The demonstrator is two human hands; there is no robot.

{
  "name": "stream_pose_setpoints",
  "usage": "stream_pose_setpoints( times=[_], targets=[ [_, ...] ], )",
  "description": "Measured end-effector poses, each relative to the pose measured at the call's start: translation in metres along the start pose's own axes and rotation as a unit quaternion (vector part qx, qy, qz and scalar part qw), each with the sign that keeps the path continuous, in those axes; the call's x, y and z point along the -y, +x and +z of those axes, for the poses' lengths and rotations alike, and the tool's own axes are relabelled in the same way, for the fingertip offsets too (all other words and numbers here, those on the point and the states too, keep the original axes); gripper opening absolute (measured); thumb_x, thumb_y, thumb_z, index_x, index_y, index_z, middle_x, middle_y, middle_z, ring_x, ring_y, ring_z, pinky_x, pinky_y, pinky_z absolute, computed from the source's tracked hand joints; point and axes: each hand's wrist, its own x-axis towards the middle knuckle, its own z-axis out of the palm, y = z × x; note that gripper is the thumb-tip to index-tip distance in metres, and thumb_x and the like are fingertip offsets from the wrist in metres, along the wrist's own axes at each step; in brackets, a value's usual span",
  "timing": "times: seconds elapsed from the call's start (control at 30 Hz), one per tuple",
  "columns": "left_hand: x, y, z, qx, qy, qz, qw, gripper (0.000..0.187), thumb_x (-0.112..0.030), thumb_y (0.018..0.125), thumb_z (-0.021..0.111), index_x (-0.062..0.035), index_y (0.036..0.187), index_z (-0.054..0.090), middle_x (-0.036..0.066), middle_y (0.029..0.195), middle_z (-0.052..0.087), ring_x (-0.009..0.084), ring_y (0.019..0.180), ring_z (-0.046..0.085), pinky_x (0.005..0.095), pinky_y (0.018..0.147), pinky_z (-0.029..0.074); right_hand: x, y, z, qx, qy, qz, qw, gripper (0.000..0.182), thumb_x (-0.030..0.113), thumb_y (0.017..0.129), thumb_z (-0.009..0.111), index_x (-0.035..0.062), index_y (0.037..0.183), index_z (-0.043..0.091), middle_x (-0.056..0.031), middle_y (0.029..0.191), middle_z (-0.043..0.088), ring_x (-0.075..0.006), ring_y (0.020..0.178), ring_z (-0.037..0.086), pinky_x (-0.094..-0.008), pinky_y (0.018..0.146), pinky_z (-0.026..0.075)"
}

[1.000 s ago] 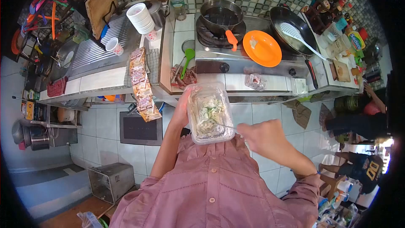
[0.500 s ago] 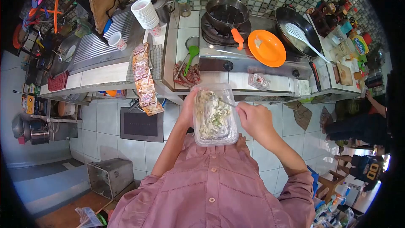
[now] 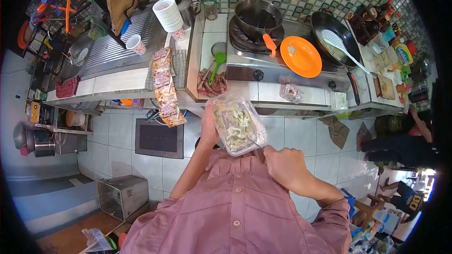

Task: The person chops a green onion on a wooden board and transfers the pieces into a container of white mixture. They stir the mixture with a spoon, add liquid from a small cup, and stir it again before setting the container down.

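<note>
A clear plastic container (image 3: 239,124) with a pale mixture and green bits in it is tilted in front of my chest. My left hand (image 3: 208,124) grips its left side, fingers partly hidden behind the wall. On the other side, my right hand (image 3: 286,167) is closed round the handle of a metal utensil (image 3: 256,145), whose far end is down in the mixture near the container's lower right corner.
Beyond the container are the stove with a dark pot (image 3: 258,19), an orange plate (image 3: 301,57) and a wok (image 3: 335,37). Sachets (image 3: 165,89) hang over the counter edge at left, below stacked cups (image 3: 168,15). Other people are at the far right.
The container has turned and tilted, its lower end shifting right. My right hand has moved down toward me, taking the utensil from the container's upper right to its lower right.
</note>
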Motion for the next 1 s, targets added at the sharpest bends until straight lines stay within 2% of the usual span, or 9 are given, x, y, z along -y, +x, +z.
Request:
stream_pose_setpoints(
  times=[0.17,0.23,0.37,0.43,0.53,0.67,0.77,0.83,1.0],
  targets=[
    [0.001,-0.001,-0.005,0.022,0.025,0.022,0.999,0.051,-0.041,0.096,0.029,0.0001,0.121,0.046,0.014,0.115,0.057,0.0236,0.103,0.058,0.0357,0.091,0.046,-0.003,0.008,-0.026,0.027,-0.05,-0.023,0.998,0.012,0.013,0.077,0.051,0.0042,0.084,0.056,-0.0144,0.061,0.062,-0.0331,0.056,0.063,-0.0437,0.05,0.048],
    [0.0,-0.002,0.0,0.011,-0.005,0.034,0.999,0.038,-0.032,0.097,0.032,-0.0022,0.11,0.05,0.01,0.105,0.059,0.0181,0.094,0.06,0.0319,0.083,0.049,-0.007,0.019,-0.02,-0.082,-0.082,-0.024,0.993,0.012,0.019,0.078,0.054,0.0071,0.079,0.055,-0.0116,0.056,0.059,-0.0319,0.05,0.06,-0.0409,0.043,0.044],
    [0.005,0.003,-0.014,0.014,0.0,0.038,0.999,0.037,-0.032,0.097,0.033,-0.0021,0.11,0.051,0.009,0.104,0.059,0.0168,0.093,0.06,0.0306,0.082,0.048,-0.009,0.036,0.0,-0.111,-0.104,-0.041,0.988,0.015,0.017,0.076,0.055,0.0033,0.083,0.055,-0.0104,0.055,0.059,-0.0294,0.049,0.061,-0.0381,0.041,0.043],
    [0.006,0.002,-0.021,0.016,0.055,0.073,0.996,0.048,-0.039,0.097,0.03,0.0001,0.119,0.047,0.014,0.113,0.057,0.023,0.101,0.058,0.0358,0.089,0.047,-0.001,0.024,0.005,-0.079,-0.144,-0.091,0.982,0.019,0.01,0.072,0.055,-0.0009,0.087,0.058,-0.0085,0.057,0.061,-0.0206,0.05,0.063,-0.0306,0.039,0.043],
    [0.004,-0.005,-0.022,-0.024,0.047,0.064,0.997,0.045,-0.038,0.097,0.03,-0.0012,0.114,0.049,0.013,0.11,0.059,0.0222,0.099,0.059,0.0357,0.088,0.047,0.004,0.009,0.018,-0.082,-0.197,-0.108,0.971,0.019,0.01,0.07,0.057,-0.0023,0.084,0.06,-0.0057,0.056,0.06,-0.0182,0.05,0.063,-0.0299,0.039,0.043],
    [0.009,-0.008,-0.022,-0.037,0.056,0.065,0.996,0.042,-0.038,0.096,0.031,-0.0031,0.11,0.05,0.012,0.107,0.059,0.0219,0.097,0.059,0.0355,0.087,0.048,0.011,0.004,-0.02,-0.038,-0.198,-0.126,0.971,0.013,0.008,0.069,0.057,-0.0007,0.077,0.062,-0.0075,0.055,0.06,-0.0195,0.049,0.062,-0.0299,0.039,0.043],
    [0.005,-0.008,-0.011,-0.029,0.026,0.042,0.998,0.04,-0.037,0.096,0.031,-0.0045,0.109,0.051,0.011,0.104,0.06,0.0208,0.095,0.06,0.0348,0.085,0.048,0.014,0.027,-0.044,-0.054,-0.159,-0.127,0.978,0.011,0.007,0.067,0.058,0.0021,0.075,0.063,-0.0086,0.055,0.06,-0.0202,0.049,0.061,-0.0308,0.039,0.043],
    [0.003,-0.006,-0.009,-0.003,0.01,0.0,1.0,0.037,-0.032,0.096,0.036,-0.0014,0.109,0.052,0.009,0.101,0.06,0.0166,0.092,0.06,0.0304,0.08,0.049,0.017,0.047,-0.041,-0.128,-0.153,-0.184,0.963,0.007,0.007,0.065,0.059,0.0056,0.07,0.064,-0.0098,0.058,0.061,-0.0209,0.053,0.062,-0.0318,0.042,0.044],
    [0.004,-0.009,-0.014,0.024,0.018,0.02,0.999,0.035,-0.032,0.096,0.037,-0.0026,0.108,0.052,0.008,0.101,0.06,0.0163,0.092,0.059,0.0302,0.08,0.049,0.021,0.076,-0.011,-0.098,-0.182,-0.206,0.957,0.004,0.008,0.063,0.061,0.0089,0.063,0.065,-0.0076,0.062,0.062,-0.0204,0.059,0.064,-0.0327,0.046,0.045]
  ],
)
